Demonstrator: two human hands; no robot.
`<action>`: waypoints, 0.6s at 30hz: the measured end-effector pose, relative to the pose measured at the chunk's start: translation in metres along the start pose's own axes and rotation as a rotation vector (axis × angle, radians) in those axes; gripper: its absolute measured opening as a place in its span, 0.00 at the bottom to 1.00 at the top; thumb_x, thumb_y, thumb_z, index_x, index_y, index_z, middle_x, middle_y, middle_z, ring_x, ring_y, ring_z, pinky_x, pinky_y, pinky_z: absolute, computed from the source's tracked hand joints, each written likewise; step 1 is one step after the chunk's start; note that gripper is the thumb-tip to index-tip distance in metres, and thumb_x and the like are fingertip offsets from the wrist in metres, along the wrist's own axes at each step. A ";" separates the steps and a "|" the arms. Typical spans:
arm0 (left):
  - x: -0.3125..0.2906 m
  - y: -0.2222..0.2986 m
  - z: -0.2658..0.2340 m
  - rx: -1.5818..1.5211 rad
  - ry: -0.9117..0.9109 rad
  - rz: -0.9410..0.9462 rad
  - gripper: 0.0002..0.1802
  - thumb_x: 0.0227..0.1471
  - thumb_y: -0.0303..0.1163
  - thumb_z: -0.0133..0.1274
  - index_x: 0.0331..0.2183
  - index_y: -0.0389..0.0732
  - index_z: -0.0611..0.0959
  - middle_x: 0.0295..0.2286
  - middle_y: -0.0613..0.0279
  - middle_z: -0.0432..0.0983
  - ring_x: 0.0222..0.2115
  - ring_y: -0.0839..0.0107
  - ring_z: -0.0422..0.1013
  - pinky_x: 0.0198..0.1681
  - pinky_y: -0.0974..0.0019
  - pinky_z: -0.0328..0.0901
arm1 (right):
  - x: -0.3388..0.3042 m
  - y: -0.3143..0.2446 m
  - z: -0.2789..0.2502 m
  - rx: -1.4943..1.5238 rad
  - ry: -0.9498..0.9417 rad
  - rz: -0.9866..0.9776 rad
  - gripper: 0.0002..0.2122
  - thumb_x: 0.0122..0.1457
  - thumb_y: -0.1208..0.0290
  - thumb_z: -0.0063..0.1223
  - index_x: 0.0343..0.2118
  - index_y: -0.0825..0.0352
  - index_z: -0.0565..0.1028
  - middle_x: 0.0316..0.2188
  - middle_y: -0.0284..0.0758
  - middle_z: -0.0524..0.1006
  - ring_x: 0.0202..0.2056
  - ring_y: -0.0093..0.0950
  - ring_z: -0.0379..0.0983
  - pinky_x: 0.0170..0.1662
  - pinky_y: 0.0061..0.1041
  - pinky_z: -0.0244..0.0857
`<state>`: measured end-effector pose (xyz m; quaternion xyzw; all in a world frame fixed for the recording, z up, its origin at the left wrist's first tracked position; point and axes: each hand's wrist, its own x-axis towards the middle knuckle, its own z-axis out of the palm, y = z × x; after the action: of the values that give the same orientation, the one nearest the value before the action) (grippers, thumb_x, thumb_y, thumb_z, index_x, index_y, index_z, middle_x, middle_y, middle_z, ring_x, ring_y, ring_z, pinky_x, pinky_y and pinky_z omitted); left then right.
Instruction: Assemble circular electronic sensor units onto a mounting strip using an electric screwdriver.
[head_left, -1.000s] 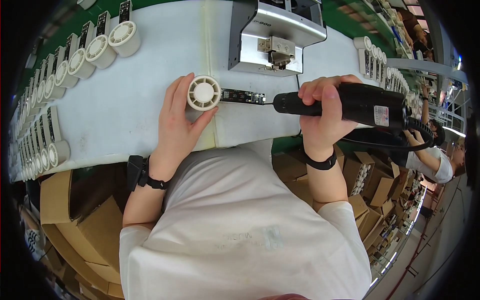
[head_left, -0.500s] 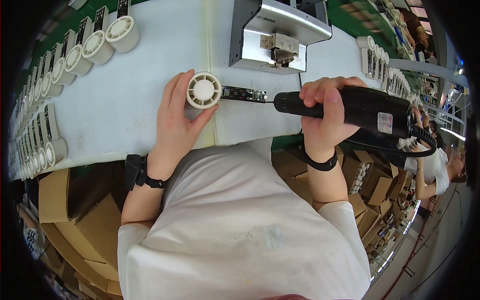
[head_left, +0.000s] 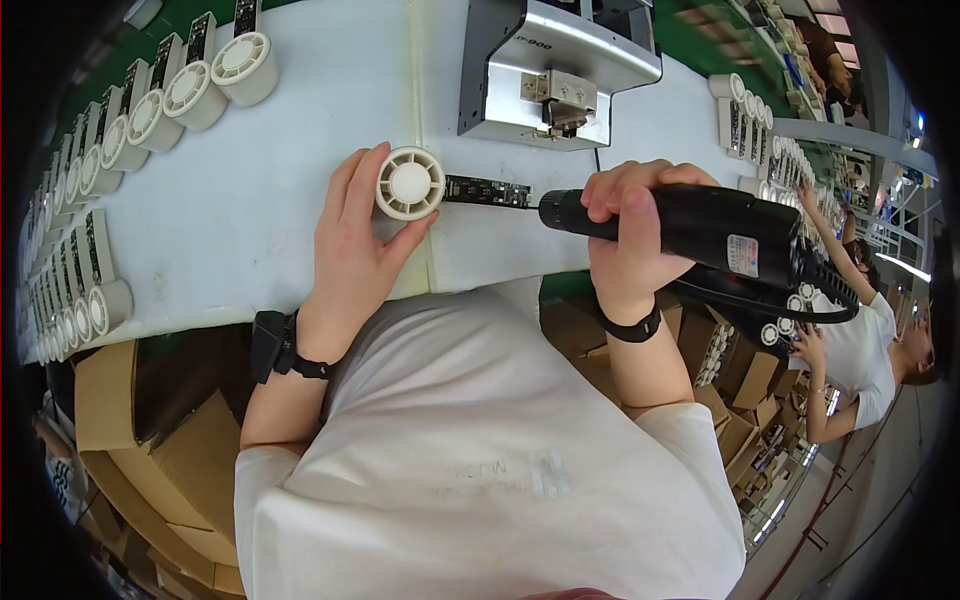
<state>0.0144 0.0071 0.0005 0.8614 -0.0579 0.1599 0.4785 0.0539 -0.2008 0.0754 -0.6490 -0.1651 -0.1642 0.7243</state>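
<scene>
My left hand [head_left: 350,245] grips a white round housing [head_left: 410,184] with a ring of slots and a flat centre disc, thumb and fingers around its left and lower sides. From the housing's right side a narrow dark circuit board [head_left: 488,191] runs along the white worktop. Wrapped around a black electric screwdriver [head_left: 728,228], my right hand [head_left: 630,235] holds it nearly level, pointing left. Its thin bit meets the board's right end; whether it sits in a screw is too small to tell.
A metal bench machine [head_left: 560,75] stands beyond the board. Rows of similar white housings with boards [head_left: 195,95] line the left, and more units [head_left: 745,110] stand at the right. Cardboard boxes [head_left: 190,470] lie below the table edge. A person in white [head_left: 840,350] works at the right.
My right hand and the screwdriver have shifted left, bringing the nose nearer the board's end. My left hand has barely moved. The person at the right now stretches an arm toward the units.
</scene>
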 end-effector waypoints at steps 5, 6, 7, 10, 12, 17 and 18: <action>-0.002 0.000 -0.001 -0.047 -0.022 -0.048 0.36 0.39 0.26 0.63 0.51 0.35 0.67 0.47 0.49 0.65 0.46 0.56 0.67 0.47 0.62 0.64 | 0.017 -0.011 0.002 -0.004 -0.035 0.012 0.14 0.53 0.80 0.48 0.42 0.65 0.61 0.19 0.33 0.67 0.19 0.25 0.62 0.26 0.29 0.62; -0.002 -0.001 -0.001 -0.055 -0.021 -0.047 0.36 0.39 0.26 0.63 0.51 0.35 0.67 0.47 0.49 0.65 0.46 0.56 0.66 0.47 0.62 0.64 | 0.026 -0.015 0.005 0.048 0.016 -0.008 0.14 0.53 0.81 0.48 0.42 0.66 0.61 0.19 0.34 0.67 0.19 0.25 0.63 0.26 0.29 0.62; -0.002 -0.002 -0.001 -0.056 -0.021 -0.044 0.36 0.39 0.26 0.63 0.51 0.35 0.67 0.47 0.49 0.65 0.46 0.56 0.66 0.47 0.62 0.64 | 0.033 -0.019 0.006 0.098 0.071 -0.028 0.14 0.53 0.81 0.49 0.42 0.66 0.61 0.19 0.34 0.67 0.19 0.25 0.63 0.27 0.30 0.63; -0.001 -0.004 -0.001 -0.024 -0.019 0.032 0.36 0.41 0.30 0.62 0.52 0.35 0.65 0.46 0.46 0.65 0.44 0.51 0.66 0.45 0.59 0.65 | 0.059 -0.020 0.010 -0.006 0.088 -0.159 0.14 0.53 0.81 0.48 0.42 0.68 0.62 0.19 0.35 0.68 0.19 0.26 0.64 0.27 0.31 0.64; -0.001 -0.003 -0.001 -0.027 -0.026 0.027 0.37 0.42 0.30 0.62 0.52 0.35 0.65 0.46 0.45 0.64 0.44 0.51 0.66 0.45 0.59 0.65 | 0.068 -0.016 0.013 -0.057 0.094 -0.226 0.14 0.53 0.81 0.48 0.41 0.69 0.62 0.19 0.36 0.68 0.19 0.26 0.64 0.27 0.32 0.64; -0.002 -0.002 -0.004 -0.066 -0.058 0.017 0.37 0.43 0.30 0.61 0.53 0.34 0.63 0.48 0.45 0.64 0.46 0.50 0.65 0.47 0.58 0.64 | 0.072 -0.008 0.019 -0.129 0.056 -0.192 0.12 0.52 0.82 0.46 0.40 0.71 0.62 0.19 0.37 0.69 0.18 0.27 0.65 0.26 0.32 0.65; -0.002 -0.002 -0.004 -0.084 -0.066 0.020 0.37 0.43 0.29 0.60 0.53 0.34 0.63 0.48 0.44 0.64 0.46 0.49 0.65 0.47 0.58 0.64 | 0.072 -0.009 0.019 -0.121 0.029 -0.192 0.12 0.52 0.82 0.46 0.40 0.72 0.62 0.19 0.37 0.69 0.17 0.27 0.65 0.26 0.32 0.65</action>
<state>0.0124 0.0115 -0.0002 0.8449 -0.0889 0.1338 0.5103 0.1139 -0.1850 0.1181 -0.6702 -0.2057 -0.2517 0.6672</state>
